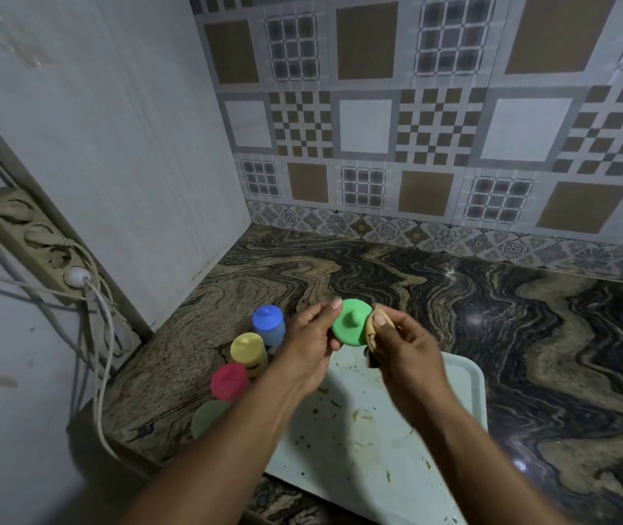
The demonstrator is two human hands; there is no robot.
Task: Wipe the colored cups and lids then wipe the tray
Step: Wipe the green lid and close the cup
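Marbled table (511, 335) bears stained white tray (454, 395). Left grip (310, 346) pinches round green lid (349, 329); right grip (404, 354) clamps beige cloth (371, 329) at its three o'clock.

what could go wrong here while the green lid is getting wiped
1. The left hand holds the green lid by its rim while the right hand rubs it with the cloth. It could slip and land on the dirty tray below.
2. The open green cup sits near the edge of the counter, beside the left forearm, which might knock it off.
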